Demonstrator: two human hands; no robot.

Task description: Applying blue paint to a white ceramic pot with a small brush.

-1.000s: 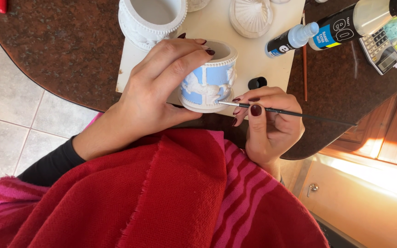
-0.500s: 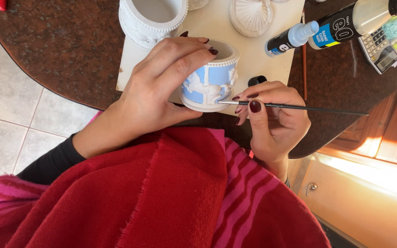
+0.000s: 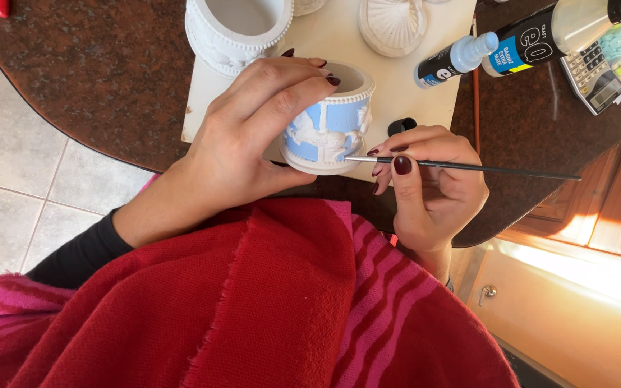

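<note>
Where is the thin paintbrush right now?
In the head view, the paintbrush is right of centre, held level in the right hand. Its tip touches the side of the blue and white pot, which the left hand grips.

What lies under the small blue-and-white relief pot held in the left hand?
Under the blue-and-white relief pot lies a cream board on the speckled brown table. The left hand hides the contact point.

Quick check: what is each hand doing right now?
Left hand: closed around the small blue-and-white pot.
Right hand: closed on the thin paintbrush, tip at the pot.
</note>
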